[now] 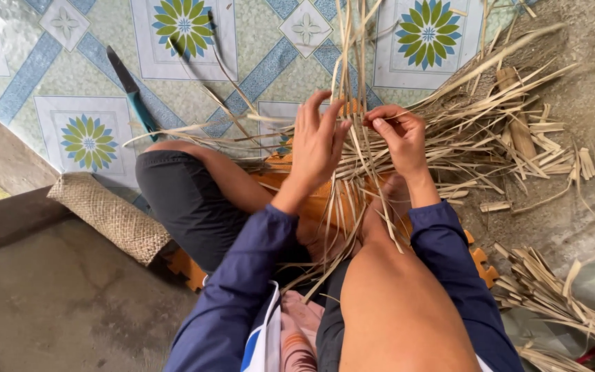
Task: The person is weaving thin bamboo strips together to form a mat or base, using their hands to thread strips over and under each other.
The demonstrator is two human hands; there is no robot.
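My left hand (318, 141) reaches forward with fingers spread, touching a cluster of long dry pale strips (352, 62) that rise away from my lap. Just to its right, my right hand (399, 134) pinches one or two of the same strips between thumb and fingers. More strips fan down over my bare knees and an orange foam mat (311, 200) under me. Both arms wear dark blue sleeves.
A knife with a teal handle (129, 86) lies on the patterned tile floor at the upper left. A woven mat piece (108, 213) rests left of my leg. Heaps of dry strips (504, 138) cover the ground to the right, with another bundle (566, 303) at the lower right.
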